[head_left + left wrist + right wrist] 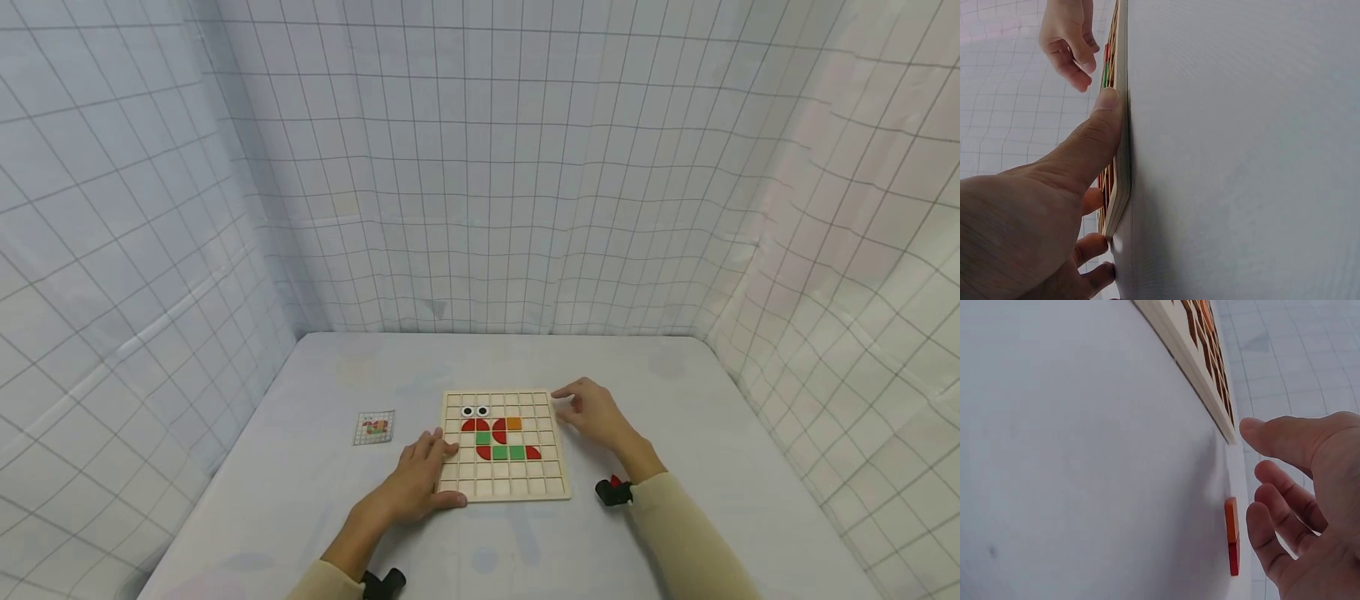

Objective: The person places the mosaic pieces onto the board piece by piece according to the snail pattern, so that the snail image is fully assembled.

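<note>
A pale wooden grid board [472, 487] lies flat on the table. Set in its cells are two round eye tiles [482, 412], several red quarter-round tiles [483, 452], several green square tiles [500, 452] and an orange square tile [513, 423]. My left hand [420, 477] rests at the board's near left corner, thumb along the near edge and fingers at the left side. My right hand [595, 414] hovers beside the far right corner with loosely bent fingers and nothing between them. Below it, in the right wrist view, lie an orange piece [1230, 520] and a red piece [1234, 557].
A small printed card [374, 427] with a gridded coloured picture lies left of the board. Black wrist devices [613, 492] sit on both wrists. White sheets with grid lines [487, 208] enclose the table [337, 375] at the back and sides.
</note>
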`<state>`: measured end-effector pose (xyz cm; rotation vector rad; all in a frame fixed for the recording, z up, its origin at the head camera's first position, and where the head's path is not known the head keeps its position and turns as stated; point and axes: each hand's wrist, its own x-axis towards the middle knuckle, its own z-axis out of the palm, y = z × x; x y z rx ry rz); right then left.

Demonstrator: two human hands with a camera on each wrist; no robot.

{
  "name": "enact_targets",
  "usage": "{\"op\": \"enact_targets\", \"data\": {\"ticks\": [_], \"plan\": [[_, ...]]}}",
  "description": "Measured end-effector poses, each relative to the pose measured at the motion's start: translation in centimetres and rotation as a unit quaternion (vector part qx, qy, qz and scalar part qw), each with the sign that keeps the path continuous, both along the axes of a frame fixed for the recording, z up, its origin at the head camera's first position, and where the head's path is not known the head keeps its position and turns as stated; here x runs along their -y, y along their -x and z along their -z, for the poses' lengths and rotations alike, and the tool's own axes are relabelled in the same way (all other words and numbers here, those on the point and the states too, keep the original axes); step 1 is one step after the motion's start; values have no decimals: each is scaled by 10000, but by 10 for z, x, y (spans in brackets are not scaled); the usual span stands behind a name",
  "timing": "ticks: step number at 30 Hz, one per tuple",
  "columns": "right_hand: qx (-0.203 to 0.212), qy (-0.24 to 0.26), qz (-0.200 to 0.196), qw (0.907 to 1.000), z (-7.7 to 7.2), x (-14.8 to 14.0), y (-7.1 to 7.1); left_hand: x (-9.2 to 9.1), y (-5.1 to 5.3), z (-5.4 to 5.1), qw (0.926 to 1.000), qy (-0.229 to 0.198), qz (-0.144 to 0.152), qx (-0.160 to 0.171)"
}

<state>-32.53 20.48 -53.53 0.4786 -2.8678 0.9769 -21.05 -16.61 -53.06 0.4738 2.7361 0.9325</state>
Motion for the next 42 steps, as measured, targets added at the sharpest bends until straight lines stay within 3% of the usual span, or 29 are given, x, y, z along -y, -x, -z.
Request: {"op": "enact_targets", "data": {"ticks": [7, 13, 21, 35, 42], "plan": [[-64, -202, 95, 9997, 7, -30, 10, 1, 0, 2, 10000, -31, 25, -13], [3, -476, -80, 9988, 9, -43, 12, 0, 1, 1, 10000, 14, 10, -20], [239, -307, -57, 9992, 9, -48, 11, 0, 1, 1, 10000, -17, 42, -25], [277, -150, -93, 9995, 9, -46, 6, -1, -1, 3, 10000, 21, 40, -45], [-71, 100, -260, 9996, 12, -49, 7, 0, -1, 3, 9999, 34, 63, -103]]}}
